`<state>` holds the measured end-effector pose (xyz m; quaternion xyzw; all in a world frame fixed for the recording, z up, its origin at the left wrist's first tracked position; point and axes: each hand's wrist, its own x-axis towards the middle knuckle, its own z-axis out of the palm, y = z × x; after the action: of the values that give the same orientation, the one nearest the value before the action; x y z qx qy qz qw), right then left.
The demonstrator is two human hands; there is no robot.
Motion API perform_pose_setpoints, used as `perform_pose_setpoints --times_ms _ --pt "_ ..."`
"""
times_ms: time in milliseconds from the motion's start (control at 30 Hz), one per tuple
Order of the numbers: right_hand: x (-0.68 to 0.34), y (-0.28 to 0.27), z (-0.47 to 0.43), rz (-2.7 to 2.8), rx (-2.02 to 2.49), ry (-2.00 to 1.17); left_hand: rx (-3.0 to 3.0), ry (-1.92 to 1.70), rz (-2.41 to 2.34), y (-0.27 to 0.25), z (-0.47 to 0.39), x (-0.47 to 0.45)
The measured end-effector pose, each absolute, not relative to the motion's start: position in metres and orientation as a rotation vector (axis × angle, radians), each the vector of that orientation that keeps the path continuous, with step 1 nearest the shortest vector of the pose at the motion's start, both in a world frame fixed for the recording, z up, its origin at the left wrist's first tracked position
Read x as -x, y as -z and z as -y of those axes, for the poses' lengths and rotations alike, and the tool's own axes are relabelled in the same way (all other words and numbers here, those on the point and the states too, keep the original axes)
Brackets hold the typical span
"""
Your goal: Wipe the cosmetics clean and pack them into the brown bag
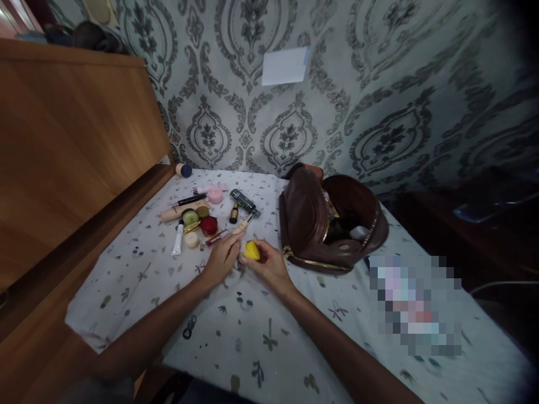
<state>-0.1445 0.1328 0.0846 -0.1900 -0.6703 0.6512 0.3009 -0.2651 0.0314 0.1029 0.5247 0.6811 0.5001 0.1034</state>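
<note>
My right hand point(272, 268) pinches a small yellow piece point(251, 251) that looks like a makeup sponge. Close against it, my left hand point(222, 259) has its fingers closed at a whitish, see-through bit point(241, 259), too blurred to name. Both hands are low over the patterned tablecloth point(236, 336). Just beyond them lie a slim beige tube point(241, 226), a lip gloss tube point(217, 237) and a red jar point(209, 226). A small dark bottle point(233, 213) and a dark green bottle point(245, 202) are farther back.
A brown leather bag point(307, 216) stands unzipped on the right, with things inside. More cosmetics lie left, including a white tube point(177, 240), a pink jar point(214, 195) and a beige tube point(181, 211). A wooden cabinet point(80, 129) borders the left; a pixelated object point(412, 303) lies right.
</note>
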Motion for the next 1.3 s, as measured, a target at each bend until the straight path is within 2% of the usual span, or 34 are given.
perform_pose_setpoints --times_ms 100,267,400,567,667,933,1300 --pt "0.14 -0.082 -0.129 1.766 0.534 -1.708 -1.679 -1.472 -2.04 -0.103 -0.028 0.261" --pt "0.125 -0.082 -0.124 1.682 0.492 -1.887 -1.9 -1.339 -1.913 -0.108 -0.026 0.252" --pt "0.118 -0.081 -0.119 1.612 0.497 -1.937 -1.701 -1.279 -1.873 -0.11 -0.029 0.254" --pt "0.12 -0.08 -0.114 1.577 0.472 -1.939 -1.425 -1.382 -1.774 -0.111 -0.032 0.258" --pt "0.119 -0.083 -0.112 1.682 0.463 -1.788 -1.267 -1.368 -1.709 -0.113 -0.032 0.257" --pt "0.113 -0.088 -0.111 1.99 0.478 -1.149 -1.011 -1.233 -1.563 -0.115 -0.029 0.253" --pt "0.107 -0.086 -0.111 2.218 0.397 -0.784 -0.893 -1.223 -1.455 -0.116 -0.031 0.254"
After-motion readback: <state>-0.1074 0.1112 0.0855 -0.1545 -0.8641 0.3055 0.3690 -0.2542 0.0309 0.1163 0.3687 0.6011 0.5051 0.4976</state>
